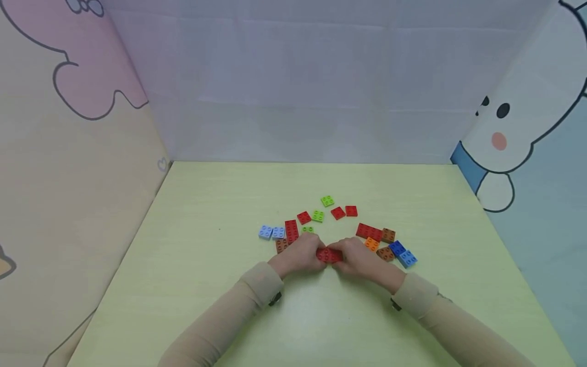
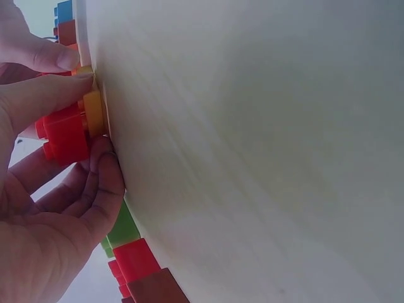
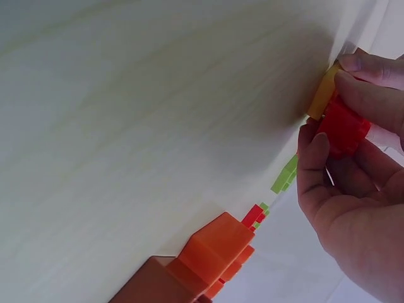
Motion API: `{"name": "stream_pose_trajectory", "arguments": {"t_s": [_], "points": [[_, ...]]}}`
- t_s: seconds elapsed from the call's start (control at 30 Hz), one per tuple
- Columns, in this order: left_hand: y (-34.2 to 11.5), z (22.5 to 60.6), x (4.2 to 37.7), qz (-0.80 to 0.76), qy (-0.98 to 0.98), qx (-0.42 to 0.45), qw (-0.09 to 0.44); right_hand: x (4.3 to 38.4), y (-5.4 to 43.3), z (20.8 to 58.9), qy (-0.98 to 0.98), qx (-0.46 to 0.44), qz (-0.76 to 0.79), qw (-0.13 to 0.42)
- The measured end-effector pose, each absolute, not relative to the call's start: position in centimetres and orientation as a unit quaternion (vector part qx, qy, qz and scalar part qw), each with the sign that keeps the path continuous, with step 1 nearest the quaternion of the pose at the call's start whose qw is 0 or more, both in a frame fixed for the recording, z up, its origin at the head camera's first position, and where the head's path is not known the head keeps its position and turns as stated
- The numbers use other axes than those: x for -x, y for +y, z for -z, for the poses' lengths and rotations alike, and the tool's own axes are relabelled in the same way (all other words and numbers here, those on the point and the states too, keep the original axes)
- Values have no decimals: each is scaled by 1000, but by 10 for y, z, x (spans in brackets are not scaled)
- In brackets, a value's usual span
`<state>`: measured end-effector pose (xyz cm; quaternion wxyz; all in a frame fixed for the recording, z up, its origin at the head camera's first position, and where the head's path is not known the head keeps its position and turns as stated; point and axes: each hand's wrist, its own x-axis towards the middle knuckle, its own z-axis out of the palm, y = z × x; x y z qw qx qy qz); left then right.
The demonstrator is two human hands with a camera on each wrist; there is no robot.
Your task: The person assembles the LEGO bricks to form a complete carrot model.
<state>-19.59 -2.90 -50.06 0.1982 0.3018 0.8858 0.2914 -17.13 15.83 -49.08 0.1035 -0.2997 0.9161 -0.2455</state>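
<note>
Red brick (image 1: 329, 255) is held between the fingers of both hands, its long axis laid from the left hand (image 1: 300, 253) to the right hand (image 1: 359, 257); one end is pinched by each, so neither is nearer. Beneath it, between the same fingers, a yellow brick (image 2: 95, 113) is revealed in the wrist views; whether the two are joined cannot be told. Beyond the fingers on the surface (image 1: 229, 193), three light-green bricks (image 1: 318, 216) and three small red bricks (image 1: 338, 212) are counted, one green partly hidden by the left hand. Two long red bricks (image 1: 369, 232) are seen, one beyond each hand's fingers. Three brown bricks (image 1: 385, 253) are split: one beside the left fingers, two right of the right fingers, where one orange brick (image 1: 372, 244), one dark-blue brick (image 1: 397, 248) and one mid-blue brick (image 1: 407, 258) are also grouped. Left of the left fingers, two light-blue bricks (image 1: 265, 232) are set side by side.
</note>
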Motion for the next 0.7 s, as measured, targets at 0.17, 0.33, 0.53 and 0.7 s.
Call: {"name": "stream_pose_trajectory", "arguments": {"t_s": [0.17,0.33,0.53,0.7], "points": [[-30,501,198,-291,886,-301,198,173,155,488,923,276,240,120],[-31,500,198,-293,886,-300,198,174,152,486,927,258,235,135],[-30,502,197,-300,885,-295,200,175,152,486,928,255,233,139],[-29,502,197,-304,884,-296,198,174,152,484,928,248,234,154]]}}
